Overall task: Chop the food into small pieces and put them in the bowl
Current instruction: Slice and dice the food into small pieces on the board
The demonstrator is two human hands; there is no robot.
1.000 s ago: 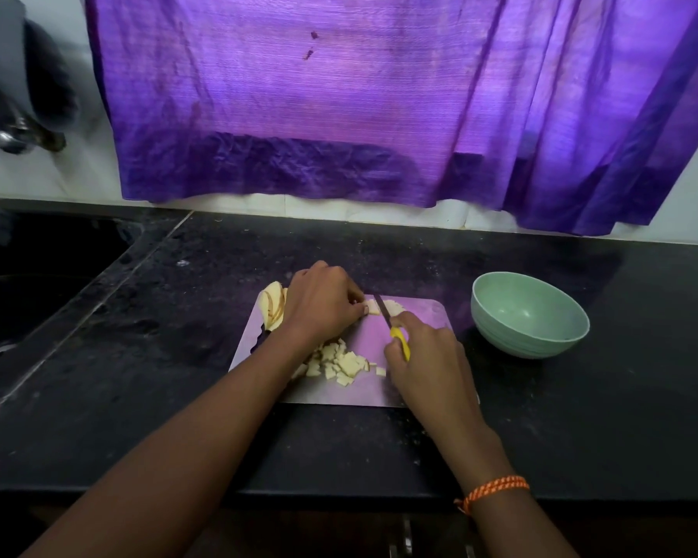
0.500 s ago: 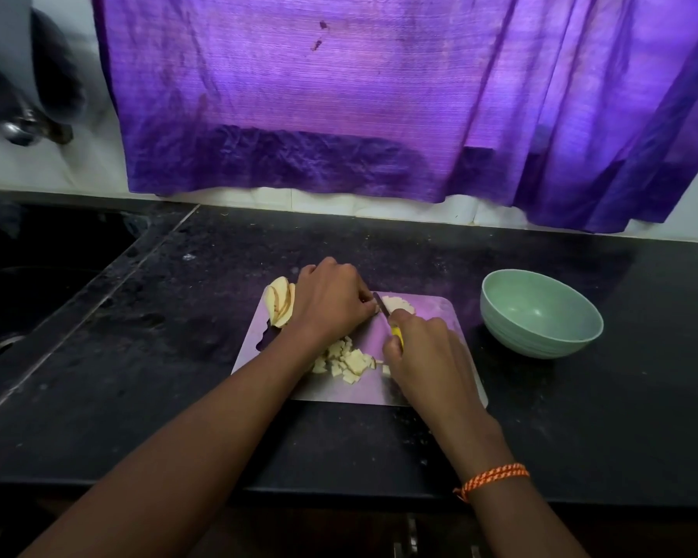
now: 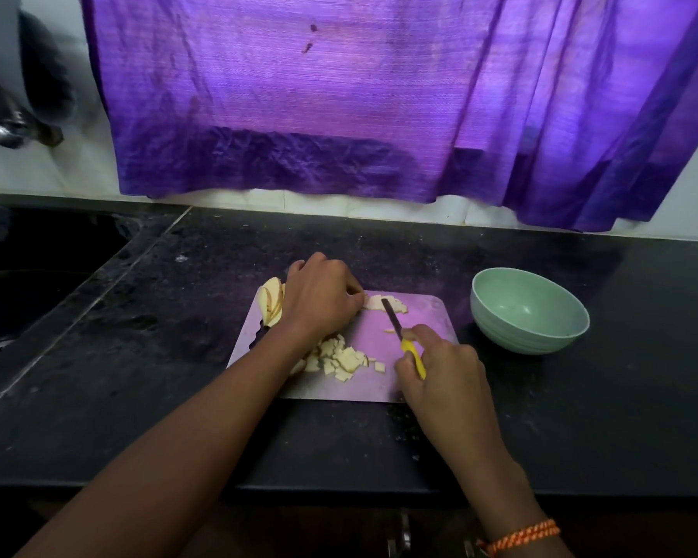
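Note:
A pale cutting board [image 3: 428, 328] lies on the black counter. My left hand [image 3: 319, 300] curls over pale food slices [image 3: 383, 304] at the board's far edge and holds them down. My right hand [image 3: 440, 368] grips a yellow-handled knife [image 3: 412, 350], its dark blade pointing toward those slices. A heap of small cut pieces [image 3: 341, 358] lies near the board's middle, under my left wrist. Uncut slices [image 3: 273, 302] sit at the board's far left corner. A light green bowl [image 3: 528, 310] stands to the right of the board and holds nothing that I can see.
A purple curtain [image 3: 339, 94] hangs behind the counter. A dark sink [image 3: 25, 275] is set in the counter at the left, with a tap [image 3: 13, 130] above it. The counter's front edge [image 3: 339, 489] runs below my arms.
My right hand has drawn the knife back toward me and to the right, away from the slices under my left hand. My left hand has stayed put.

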